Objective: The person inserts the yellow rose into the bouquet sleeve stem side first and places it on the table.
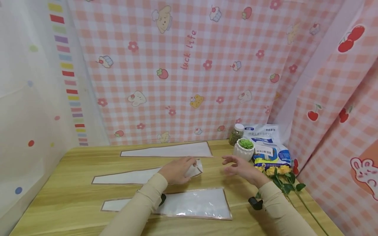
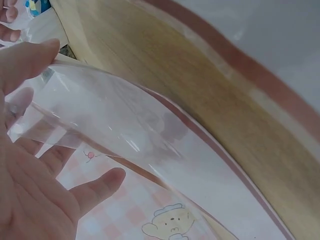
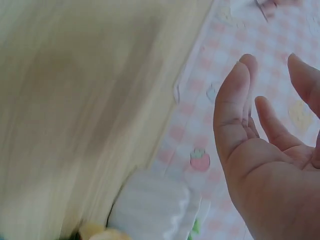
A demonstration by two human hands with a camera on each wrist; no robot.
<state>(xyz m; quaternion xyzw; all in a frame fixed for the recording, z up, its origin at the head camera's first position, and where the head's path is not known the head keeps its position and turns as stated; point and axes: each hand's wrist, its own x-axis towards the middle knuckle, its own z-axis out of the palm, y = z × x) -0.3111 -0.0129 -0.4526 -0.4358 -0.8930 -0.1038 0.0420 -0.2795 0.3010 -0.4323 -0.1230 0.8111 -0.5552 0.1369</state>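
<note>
Three long tapered flower sleeves of clear and white plastic with brown edging lie on the wooden table. The middle flower sleeve [image 1: 127,176] has its wide end lifted and curled in my left hand [image 1: 178,170]. In the left wrist view, its clear film [image 2: 100,95] passes between the thumb [image 2: 27,62] and the fingers, some of which show through it. The back sleeve [image 1: 174,150] and front sleeve [image 1: 195,205] lie flat, the front one partly under my left forearm. My right hand [image 1: 240,168] hovers to the right of the lifted end, fingers loosely bent, holding nothing.
At the back right stand a white-lidded jar [image 1: 236,134] and a succulent in a white pot [image 1: 243,150], beside printed plastic bags [image 1: 270,154]. Yellow roses [image 1: 277,169] with long stems lie along the right edge. A checked curtain [image 1: 189,82] hangs behind the table.
</note>
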